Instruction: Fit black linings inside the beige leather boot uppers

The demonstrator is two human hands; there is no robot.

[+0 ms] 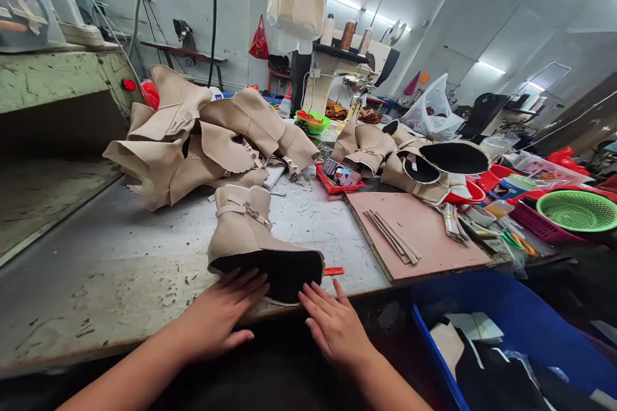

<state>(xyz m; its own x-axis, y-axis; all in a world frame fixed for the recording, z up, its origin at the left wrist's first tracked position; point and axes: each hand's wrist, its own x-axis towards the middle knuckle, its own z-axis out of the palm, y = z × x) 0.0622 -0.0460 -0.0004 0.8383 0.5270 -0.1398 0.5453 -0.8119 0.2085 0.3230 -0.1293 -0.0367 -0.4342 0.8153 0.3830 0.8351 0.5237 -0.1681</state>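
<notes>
A beige boot upper [250,237] with a buckle strap lies on the worn grey table [120,270], its black-lined opening facing me at the front edge. My left hand [219,314] rests flat, fingers spread, touching the left of that opening. My right hand [332,324] is open too, fingertips at the opening's right side. Neither hand holds anything.
A pile of beige boot uppers [193,135] sits behind, more [414,164] at right. A pink board [414,231] carries thin strips [393,237]. A red tray [337,180], green basket [578,210] and blue bin [506,334] stand to the right. A sewing machine [337,64] is at the back.
</notes>
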